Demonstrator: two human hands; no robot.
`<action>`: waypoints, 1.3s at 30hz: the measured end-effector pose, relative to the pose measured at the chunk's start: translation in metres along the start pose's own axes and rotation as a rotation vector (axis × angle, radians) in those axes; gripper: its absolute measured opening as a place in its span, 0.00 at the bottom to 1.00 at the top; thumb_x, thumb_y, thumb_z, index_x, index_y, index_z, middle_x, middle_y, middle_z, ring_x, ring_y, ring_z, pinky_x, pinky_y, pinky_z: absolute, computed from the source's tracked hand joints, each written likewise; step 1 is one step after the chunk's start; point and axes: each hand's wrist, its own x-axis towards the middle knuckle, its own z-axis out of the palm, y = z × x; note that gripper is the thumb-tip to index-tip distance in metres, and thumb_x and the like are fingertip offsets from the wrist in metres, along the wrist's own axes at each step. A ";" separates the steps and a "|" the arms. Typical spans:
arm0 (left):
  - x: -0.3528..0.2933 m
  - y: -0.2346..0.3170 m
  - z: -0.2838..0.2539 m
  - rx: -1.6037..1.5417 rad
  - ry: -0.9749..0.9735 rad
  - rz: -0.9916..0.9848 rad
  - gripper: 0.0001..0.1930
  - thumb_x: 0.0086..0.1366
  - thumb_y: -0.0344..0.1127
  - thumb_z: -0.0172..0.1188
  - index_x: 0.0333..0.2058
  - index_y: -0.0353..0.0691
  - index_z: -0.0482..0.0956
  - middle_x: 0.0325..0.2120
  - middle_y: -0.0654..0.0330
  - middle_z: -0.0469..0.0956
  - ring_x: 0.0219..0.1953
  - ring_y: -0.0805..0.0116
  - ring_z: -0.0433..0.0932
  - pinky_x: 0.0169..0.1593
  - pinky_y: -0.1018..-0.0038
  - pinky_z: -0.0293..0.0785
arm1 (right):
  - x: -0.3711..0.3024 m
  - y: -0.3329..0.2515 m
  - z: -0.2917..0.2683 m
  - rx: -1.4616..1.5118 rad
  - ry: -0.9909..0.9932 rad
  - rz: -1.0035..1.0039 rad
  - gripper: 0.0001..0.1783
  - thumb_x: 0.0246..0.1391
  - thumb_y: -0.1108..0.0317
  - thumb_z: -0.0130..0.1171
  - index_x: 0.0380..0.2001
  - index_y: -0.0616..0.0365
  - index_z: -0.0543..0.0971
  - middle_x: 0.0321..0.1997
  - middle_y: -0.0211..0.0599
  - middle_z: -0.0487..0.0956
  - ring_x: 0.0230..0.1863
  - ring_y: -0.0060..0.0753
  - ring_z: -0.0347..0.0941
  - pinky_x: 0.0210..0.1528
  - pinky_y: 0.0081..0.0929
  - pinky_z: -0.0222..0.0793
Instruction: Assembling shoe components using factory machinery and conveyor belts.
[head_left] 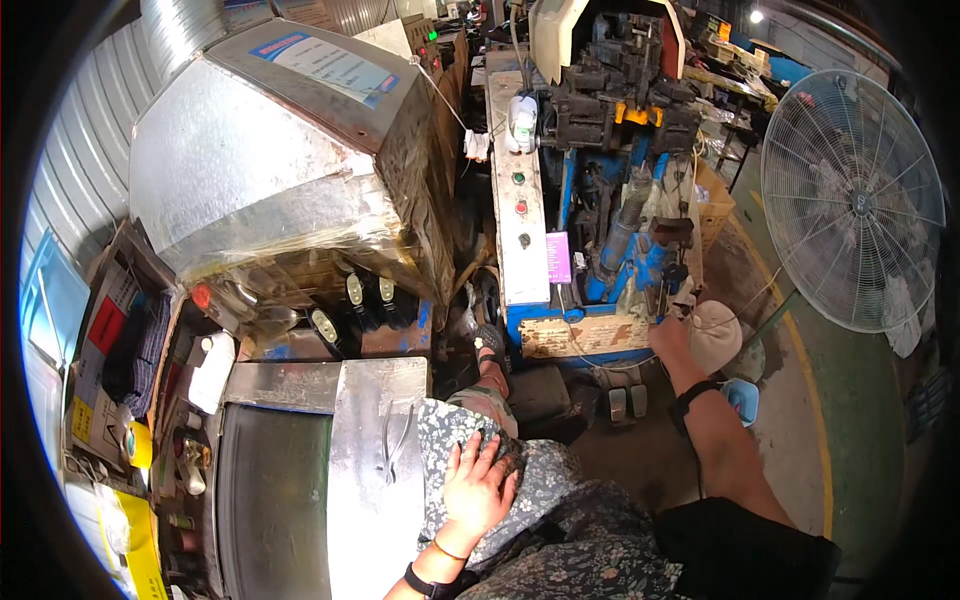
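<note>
My left hand (480,490) lies flat with fingers spread on the dark floral cloth (560,480) over my lap. My right arm reaches forward to the front right corner of a blue and black machine (625,250). There my right hand (670,338) is curled closed beside a pale rag (684,292); whatever its fingers hold is hidden. Left of it, a worn wooden board (570,338) runs along the machine's front edge. The white control panel (523,240) carries a green button (518,178) and a red button (521,207). A purple card (558,257) stands next to it.
A large metal hood (260,150) fills the left, with several black shoe-like pieces (355,300) below it. A dark conveyor belt (275,500) lies nearer me. On the right stand a round wire fan (860,200), a beige round object (716,338) and a blue basin (740,400).
</note>
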 end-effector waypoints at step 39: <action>0.005 0.004 0.001 0.026 -0.051 0.001 0.13 0.58 0.42 0.63 0.40 0.45 0.86 0.54 0.56 0.77 0.63 0.51 0.68 0.66 0.49 0.57 | 0.008 0.011 0.003 0.262 -0.104 0.036 0.20 0.57 0.58 0.60 0.39 0.69 0.77 0.31 0.52 0.81 0.30 0.50 0.79 0.33 0.45 0.73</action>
